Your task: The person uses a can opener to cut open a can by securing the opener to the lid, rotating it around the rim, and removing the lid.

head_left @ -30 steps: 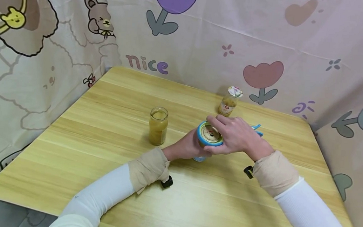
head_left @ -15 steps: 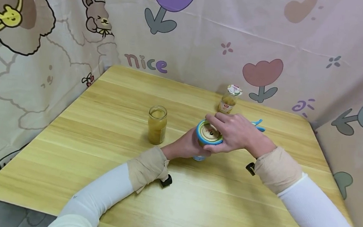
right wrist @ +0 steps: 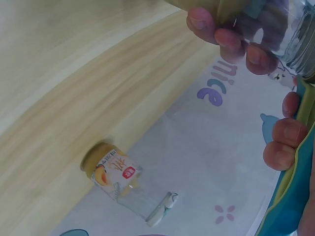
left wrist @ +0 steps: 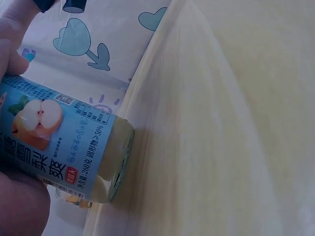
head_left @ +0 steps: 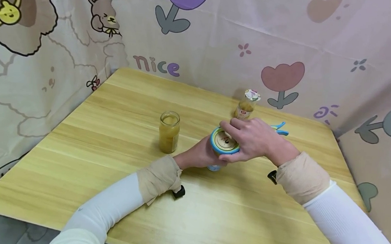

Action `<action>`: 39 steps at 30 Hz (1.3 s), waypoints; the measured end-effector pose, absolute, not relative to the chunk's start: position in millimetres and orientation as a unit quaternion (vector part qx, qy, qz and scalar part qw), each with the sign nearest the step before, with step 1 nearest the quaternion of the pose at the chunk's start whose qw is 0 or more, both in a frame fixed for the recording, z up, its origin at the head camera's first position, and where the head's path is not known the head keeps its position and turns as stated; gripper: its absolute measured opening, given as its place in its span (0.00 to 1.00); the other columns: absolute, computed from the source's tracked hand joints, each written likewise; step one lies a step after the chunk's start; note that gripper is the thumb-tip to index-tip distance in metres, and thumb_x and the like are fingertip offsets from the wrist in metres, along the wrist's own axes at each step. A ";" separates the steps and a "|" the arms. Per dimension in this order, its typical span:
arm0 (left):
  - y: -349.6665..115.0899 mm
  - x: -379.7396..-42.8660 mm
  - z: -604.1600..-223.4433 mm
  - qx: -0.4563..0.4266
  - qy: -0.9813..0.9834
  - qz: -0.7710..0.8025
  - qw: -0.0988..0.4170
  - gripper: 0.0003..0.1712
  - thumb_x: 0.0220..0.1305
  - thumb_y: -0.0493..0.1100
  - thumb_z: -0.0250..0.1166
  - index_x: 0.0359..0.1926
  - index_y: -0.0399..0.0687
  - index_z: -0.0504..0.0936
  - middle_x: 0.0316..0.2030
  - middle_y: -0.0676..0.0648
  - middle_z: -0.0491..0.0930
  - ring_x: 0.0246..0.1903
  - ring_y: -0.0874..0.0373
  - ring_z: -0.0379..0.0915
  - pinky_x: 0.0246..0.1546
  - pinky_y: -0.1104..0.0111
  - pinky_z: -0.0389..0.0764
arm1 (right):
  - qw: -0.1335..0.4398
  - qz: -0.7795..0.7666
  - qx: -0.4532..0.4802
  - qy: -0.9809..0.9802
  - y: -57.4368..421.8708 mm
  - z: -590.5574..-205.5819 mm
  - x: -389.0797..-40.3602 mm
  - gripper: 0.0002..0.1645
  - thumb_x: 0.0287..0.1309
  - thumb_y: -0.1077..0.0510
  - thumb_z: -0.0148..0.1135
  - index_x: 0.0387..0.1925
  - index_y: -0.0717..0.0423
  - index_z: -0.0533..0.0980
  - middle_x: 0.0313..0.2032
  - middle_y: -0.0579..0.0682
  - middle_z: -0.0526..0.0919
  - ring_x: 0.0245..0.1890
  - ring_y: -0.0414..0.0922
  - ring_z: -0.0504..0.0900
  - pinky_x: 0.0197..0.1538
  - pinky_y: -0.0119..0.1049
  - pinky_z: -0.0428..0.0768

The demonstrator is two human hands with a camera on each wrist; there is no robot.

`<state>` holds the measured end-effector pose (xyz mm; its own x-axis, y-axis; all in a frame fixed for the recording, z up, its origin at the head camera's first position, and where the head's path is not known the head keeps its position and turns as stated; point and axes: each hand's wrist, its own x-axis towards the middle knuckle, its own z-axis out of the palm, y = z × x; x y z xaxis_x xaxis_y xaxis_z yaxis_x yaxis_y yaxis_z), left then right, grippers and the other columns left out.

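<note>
My left hand [head_left: 200,152] grips a glass jar with a blue, pear-printed label [left wrist: 54,137]; its base shows below the hand in the head view. A gold lid [head_left: 224,141] faces up, ringed by a blue and yellow-green jar opener [head_left: 229,152]. My right hand [head_left: 253,140] holds the opener, and the ends of its handles stick out beyond the hand. Fingers [right wrist: 283,142] of the right hand curl round the handles in the right wrist view, while left fingertips [right wrist: 231,42] wrap the glass above.
An uncovered jar [head_left: 169,133] of yellowish contents stands on the wooden table [head_left: 120,132], left of the hands. Behind the right hand is a smaller jar with a floral lid [head_left: 247,105]. Printed cloth [head_left: 215,36] hangs behind the table.
The opener's handle ends have swung slightly away from the body, and the right hand has moved a little with them. The left hand keeps its grip on the jar.
</note>
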<state>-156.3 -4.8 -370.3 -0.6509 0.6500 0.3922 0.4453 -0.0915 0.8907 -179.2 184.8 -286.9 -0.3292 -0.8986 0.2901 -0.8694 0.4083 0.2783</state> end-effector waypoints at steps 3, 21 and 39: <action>-5.8 -155.1 -369.3 0.408 0.672 0.613 0.086 0.40 0.50 0.28 0.68 0.63 0.33 0.59 0.54 0.37 0.71 0.51 0.52 0.70 0.55 0.67 0.72 | 0.195 -0.052 0.545 -0.814 183.1 -283.9 -177.5 0.47 0.45 0.21 0.54 0.49 0.55 0.71 0.25 0.44 0.69 0.15 0.38 0.64 0.15 0.34 0.68; -7.1 -161.2 -378.2 0.442 0.650 0.615 0.065 0.44 0.52 0.28 0.69 0.66 0.33 0.56 0.58 0.36 0.68 0.56 0.51 0.67 0.58 0.65 0.71 | 0.178 -0.096 0.539 -0.817 176.1 -265.5 -158.1 0.48 0.45 0.18 0.51 0.47 0.55 0.71 0.25 0.45 0.68 0.14 0.39 0.63 0.16 0.35 0.67; 4.3 -171.7 -392.7 0.386 0.691 0.607 0.071 0.31 0.50 0.35 0.70 0.54 0.44 0.66 0.44 0.45 0.75 0.42 0.54 0.75 0.47 0.64 0.78 | 0.133 -0.066 0.517 -0.843 216.9 -276.3 -101.2 0.46 0.46 0.21 0.55 0.49 0.56 0.74 0.25 0.40 0.66 0.17 0.33 0.60 0.15 0.28 0.63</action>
<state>-171.7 4.3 -392.7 -0.6924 0.6194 0.3701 0.4462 -0.0355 0.8942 -101.2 216.9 -276.3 -0.4296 -0.8896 0.1554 -0.8545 0.4561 0.2487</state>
